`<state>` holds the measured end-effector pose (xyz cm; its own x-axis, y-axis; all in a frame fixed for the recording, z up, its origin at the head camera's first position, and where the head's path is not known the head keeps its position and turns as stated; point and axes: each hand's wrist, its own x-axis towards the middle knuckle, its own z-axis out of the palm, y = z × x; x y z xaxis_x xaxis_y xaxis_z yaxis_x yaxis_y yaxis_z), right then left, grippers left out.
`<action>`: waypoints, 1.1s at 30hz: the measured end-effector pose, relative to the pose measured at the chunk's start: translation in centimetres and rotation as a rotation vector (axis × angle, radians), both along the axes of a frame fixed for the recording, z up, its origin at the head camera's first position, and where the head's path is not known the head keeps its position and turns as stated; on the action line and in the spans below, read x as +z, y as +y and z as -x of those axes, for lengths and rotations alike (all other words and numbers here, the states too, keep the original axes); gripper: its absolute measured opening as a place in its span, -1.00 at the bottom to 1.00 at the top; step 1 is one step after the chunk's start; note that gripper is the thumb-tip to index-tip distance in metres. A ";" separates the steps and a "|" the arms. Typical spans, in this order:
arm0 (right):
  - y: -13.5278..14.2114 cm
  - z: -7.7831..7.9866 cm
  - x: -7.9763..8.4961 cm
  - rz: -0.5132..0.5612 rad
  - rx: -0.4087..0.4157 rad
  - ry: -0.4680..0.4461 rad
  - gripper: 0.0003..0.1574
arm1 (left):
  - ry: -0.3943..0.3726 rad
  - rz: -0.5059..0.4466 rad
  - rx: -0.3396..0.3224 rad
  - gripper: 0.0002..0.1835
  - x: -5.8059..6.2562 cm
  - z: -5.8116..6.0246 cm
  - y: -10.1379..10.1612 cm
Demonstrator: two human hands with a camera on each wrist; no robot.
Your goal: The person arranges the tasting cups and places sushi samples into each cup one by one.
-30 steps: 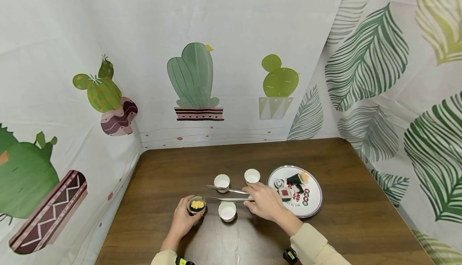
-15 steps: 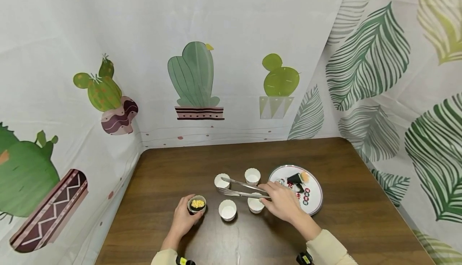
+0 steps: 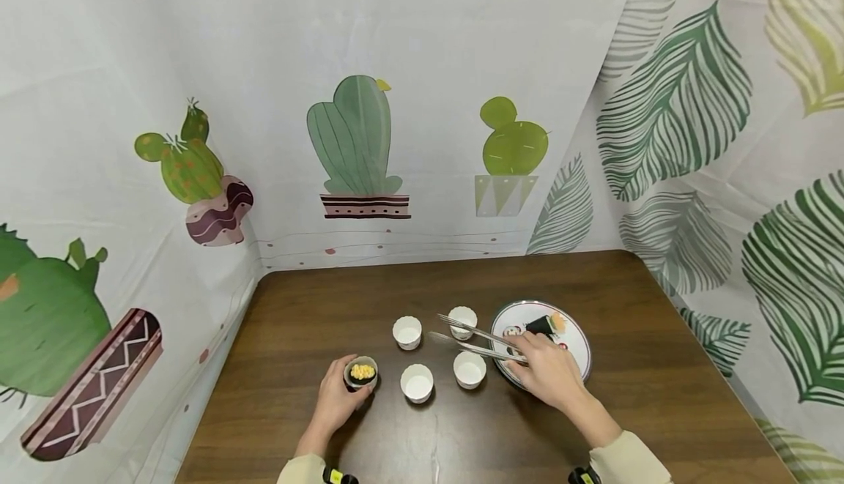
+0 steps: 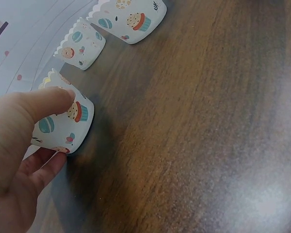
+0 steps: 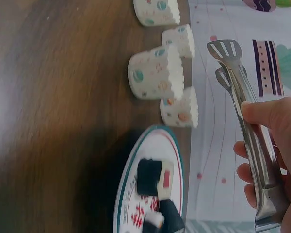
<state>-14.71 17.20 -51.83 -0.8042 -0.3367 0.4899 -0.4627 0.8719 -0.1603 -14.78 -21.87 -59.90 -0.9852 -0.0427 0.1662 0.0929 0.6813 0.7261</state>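
1. Tongs [image 3: 478,338] of bright metal sit in your right hand [image 3: 550,375], right of centre in the head view; your fingers and thumb are curled round the handle end, clamped on it.
2. Their two arms stand apart and point toward the upper left of that frame, tips over the far-right paper cup [image 3: 462,321]. The right wrist view shows the slotted tips [image 5: 225,51] with nothing between them.
3. Your left hand [image 3: 339,400] sits at lower centre-left of the head view, fingers and thumb curled round a filled cup [image 3: 361,373] that stands on the bench [image 3: 303,323]. A dark roll topped with yellow kernels fills it.
4. In the left wrist view your thumb [image 4: 48,99] presses the cup's printed side near the scalloped rim, and the fingers wrap it from below.
5. Three more white paper cups stand empty: one just right of the filled cup at [image 3: 417,382], one further right at [image 3: 469,369], and one behind at [image 3: 407,332]. All are apart from one another.
6. You have a round plate [image 3: 575,337] with a green rim right of the cups, partly under your right hand. Toy sushi lies on it, including a dark cone with an orange end [image 3: 546,324].
7. Printed curtains with cacti and leaves stand behind and beside the bench.
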 end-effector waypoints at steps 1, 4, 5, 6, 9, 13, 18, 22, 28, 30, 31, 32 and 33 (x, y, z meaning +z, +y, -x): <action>0.4 0.0 0.0 0.001 -0.009 0.000 -0.53 | 0.001 0.000 0.000 -0.31 0.0 0.0 0.0; 1.5 -0.3 0.1 0.011 -0.036 -0.007 -0.53 | 0.008 -0.004 0.001 -0.30 0.0 0.1 0.1; 1.8 -0.4 0.1 0.016 -0.045 -0.011 -0.53 | 0.011 -0.005 0.001 -0.31 0.0 0.1 0.1; 2.2 -0.5 0.1 0.022 -0.056 -0.016 -0.53 | 0.011 -0.007 0.001 -0.30 0.0 0.1 0.1; 3.2 -0.9 -0.1 0.043 -0.094 -0.031 -0.52 | 0.007 -0.006 -0.002 -0.30 0.0 0.1 0.1; 4.3 -1.5 -0.5 0.062 -0.133 -0.030 -0.53 | 0.001 -0.009 -0.003 -0.30 0.0 0.1 0.0; 5.6 -2.3 -0.8 0.076 -0.178 -0.036 -0.53 | -0.012 -0.023 -0.001 -0.30 0.0 0.0 0.1; 6.5 -2.9 -1.1 0.086 -0.202 -0.047 -0.51 | -0.022 -0.028 0.002 -0.30 0.0 0.0 0.2; 7.5 -3.7 -1.4 0.084 -0.200 -0.020 -0.54 | -0.025 -0.026 0.001 -0.30 -0.1 0.0 0.1; 7.7 -3.9 -1.4 0.080 -0.207 -0.017 -0.55 | -0.026 -0.025 0.000 -0.30 -0.1 0.0 0.1; 7.9 -4.1 -1.5 0.081 -0.211 -0.020 -0.55 | -0.027 -0.024 0.000 -0.30 0.0 0.0 0.1; 8.0 -4.2 -1.5 0.082 -0.218 -0.025 -0.55 | -0.028 -0.024 0.000 -0.30 0.0 0.0 0.2; 8.1 -4.4 -1.5 0.084 -0.223 -0.031 -0.54 | -0.029 -0.023 0.001 -0.30 0.0 0.0 0.2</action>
<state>-10.34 25.34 -53.32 -0.8691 -0.1084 0.4825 -0.2541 0.9350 -0.2476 -14.75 -21.71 -59.89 -0.9896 -0.0471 0.1361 0.0707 0.6643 0.7441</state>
